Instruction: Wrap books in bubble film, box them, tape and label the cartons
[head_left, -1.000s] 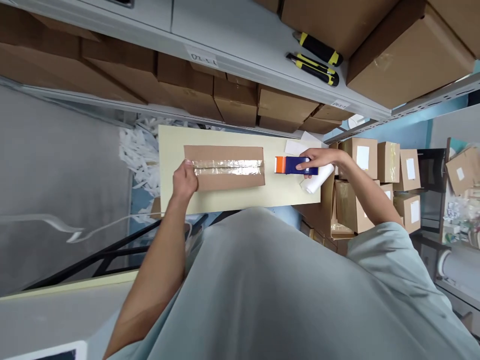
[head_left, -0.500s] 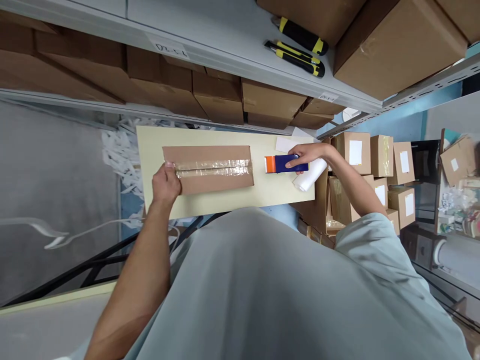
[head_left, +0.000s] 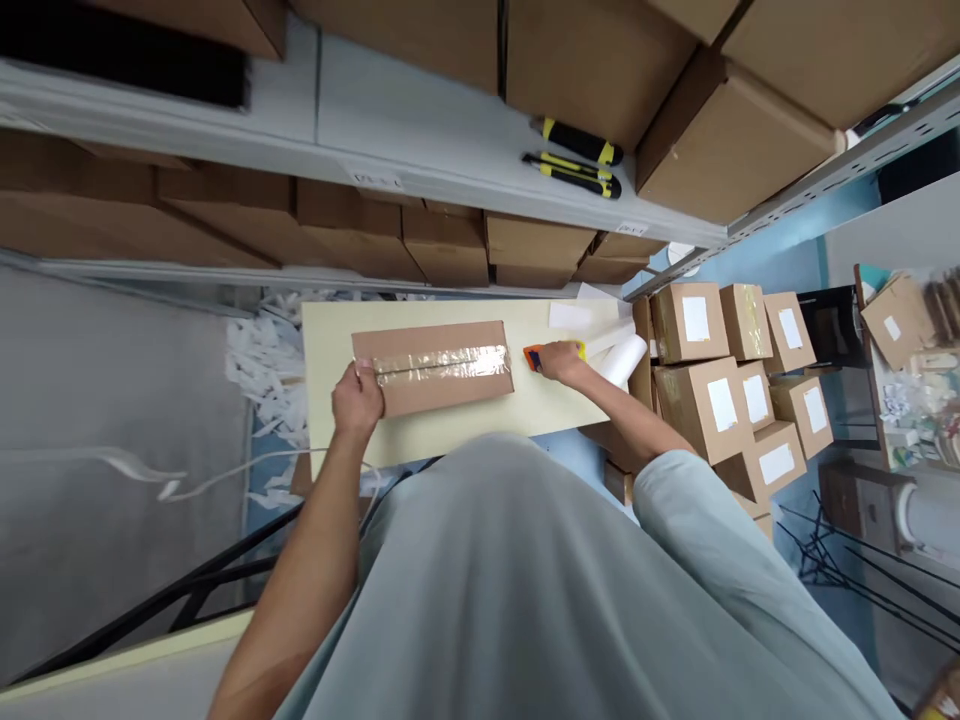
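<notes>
A closed cardboard box (head_left: 435, 395) lies flat on the cream tabletop (head_left: 330, 335), with shiny clear tape along its middle seam. My left hand (head_left: 358, 400) grips the box's left end, thumb on top near the tape. To the right of the box and apart from it, my right hand (head_left: 561, 360) is closed around an orange and dark blue tape dispenser (head_left: 532, 357). Most of the dispenser is hidden by the fingers; a yellow bit shows past the hand. Close to this hand lies a white paper roll (head_left: 624, 360).
A metal shelf (head_left: 450, 150) with cardboard boxes runs along the far side, holding several black and yellow utility knives (head_left: 577, 160). Labelled boxes (head_left: 694, 325) are stacked to the right. Paper scraps (head_left: 262, 370) lie beyond the table's left end. A white sheet (head_left: 570, 316) rests near the roll.
My right hand has turned with the dispenser and now wraps around it, hiding more of it. My left hand still holds the box end. The whole view has shifted.
</notes>
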